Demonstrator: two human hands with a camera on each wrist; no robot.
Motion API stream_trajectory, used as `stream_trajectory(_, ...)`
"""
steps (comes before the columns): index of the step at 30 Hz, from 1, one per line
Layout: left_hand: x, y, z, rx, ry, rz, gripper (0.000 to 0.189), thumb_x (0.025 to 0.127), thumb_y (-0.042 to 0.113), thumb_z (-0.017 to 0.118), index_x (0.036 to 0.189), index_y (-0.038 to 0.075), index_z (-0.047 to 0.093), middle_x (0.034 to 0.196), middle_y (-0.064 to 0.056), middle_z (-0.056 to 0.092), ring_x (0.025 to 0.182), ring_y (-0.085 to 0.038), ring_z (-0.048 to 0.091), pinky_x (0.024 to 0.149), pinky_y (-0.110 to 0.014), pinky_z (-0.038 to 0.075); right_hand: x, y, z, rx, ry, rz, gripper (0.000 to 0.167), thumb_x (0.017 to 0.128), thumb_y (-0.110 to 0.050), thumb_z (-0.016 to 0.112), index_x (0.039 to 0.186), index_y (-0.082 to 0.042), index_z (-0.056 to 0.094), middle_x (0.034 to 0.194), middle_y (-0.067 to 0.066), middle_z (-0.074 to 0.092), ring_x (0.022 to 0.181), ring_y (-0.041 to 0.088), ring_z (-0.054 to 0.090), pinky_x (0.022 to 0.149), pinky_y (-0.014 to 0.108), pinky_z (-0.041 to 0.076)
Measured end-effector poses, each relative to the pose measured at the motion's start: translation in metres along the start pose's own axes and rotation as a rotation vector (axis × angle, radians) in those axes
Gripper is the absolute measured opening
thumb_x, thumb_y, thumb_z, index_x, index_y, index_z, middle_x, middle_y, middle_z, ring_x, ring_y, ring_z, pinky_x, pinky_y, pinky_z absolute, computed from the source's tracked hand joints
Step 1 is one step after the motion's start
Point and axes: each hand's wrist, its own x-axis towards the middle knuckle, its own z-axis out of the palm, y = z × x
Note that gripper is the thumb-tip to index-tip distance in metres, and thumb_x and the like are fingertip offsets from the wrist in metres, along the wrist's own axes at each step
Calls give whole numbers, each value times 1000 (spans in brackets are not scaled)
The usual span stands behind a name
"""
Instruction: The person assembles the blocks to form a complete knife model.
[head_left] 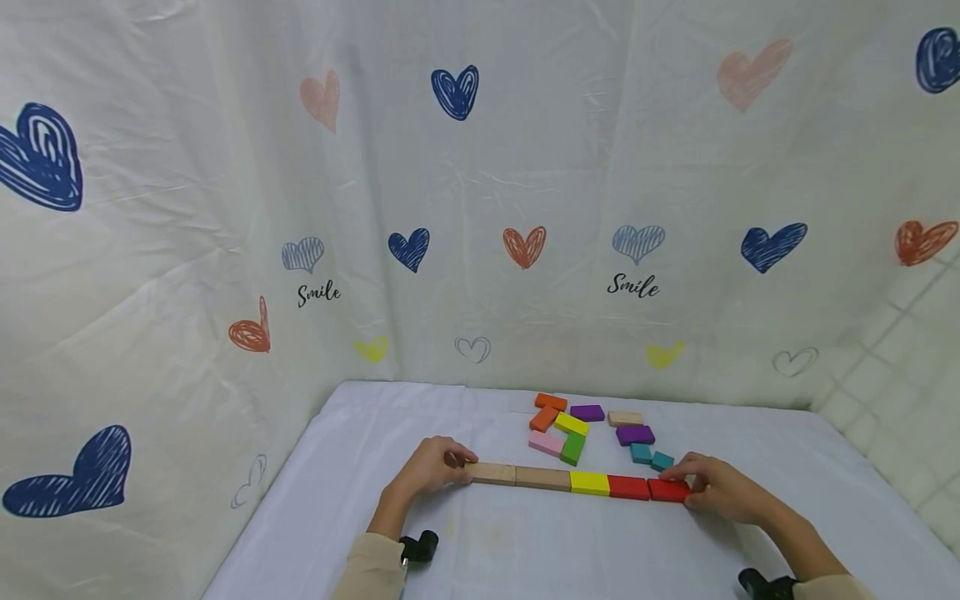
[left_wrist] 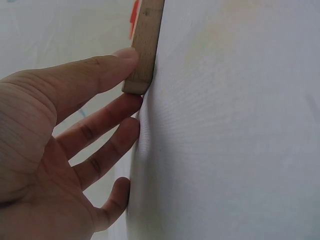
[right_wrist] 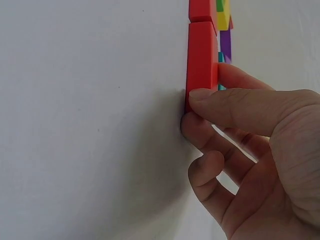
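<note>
Right now your two hands frame a straight row of blocks, with your left forearm leaning in from the lower edge and your right one slanting in from the lower right. Your left hand [head_left: 431,465] pinches the free end of the outermost wooden block [head_left: 491,473], thumb laid against its near side; in the left wrist view your lower fingers are spread apart, one tip touching the block's end, and your index finger is hidden. Your right hand [head_left: 720,487] grips the outermost red block [head_left: 669,491] at the opposite end, thumb on the near face, index finger along the far side, the lower fingers bent just beyond the block's end. Between your hands you have five blocks lying end to end across the table [head_left: 337,517]: two plain wooden, one yellow [head_left: 590,483] and two red, with a thin gap showing between the reds. Behind the row you can count ten more lying loose: two orange blocks [head_left: 551,402], two purple blocks [head_left: 635,434], two teal blocks [head_left: 641,453], and one each of yellow, green [head_left: 573,448], pink [head_left: 547,442] and plain wood. The teal pair sits nearest your right hand, just behind the red end of the row.
</note>
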Motion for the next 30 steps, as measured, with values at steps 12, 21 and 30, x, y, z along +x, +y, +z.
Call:
stream_trajectory(12, 0, 0, 0, 2, -2, 1, 22, 81, 13, 86, 103, 18, 81, 91, 3, 69, 80, -13, 55, 67, -27, 45, 5, 5, 1, -14, -11, -30, 40, 84, -3, 78, 123, -12, 73, 103, 6, 60, 86, 21, 51, 66, 23, 48)
stream_trajectory(21, 0, -1, 1, 10, 0, 3, 23, 81, 13, 86, 102, 19, 81, 90, 4, 68, 81, -14, 55, 67, -27, 45, 6, 4, 2, -17, 3, 1, 39, 84, -3, 78, 121, -13, 74, 103, 6, 60, 87, 23, 50, 66, 24, 48)
stream_trajectory(30, 0, -2, 1, 9, 3, 7, 23, 80, 13, 86, 101, 19, 81, 90, 3, 68, 81, -13, 55, 68, -27, 46, 5, 1, 5, -17, 21, 31, 39, 84, -2, 77, 121, -13, 74, 105, 5, 62, 87, 22, 52, 66, 24, 50)
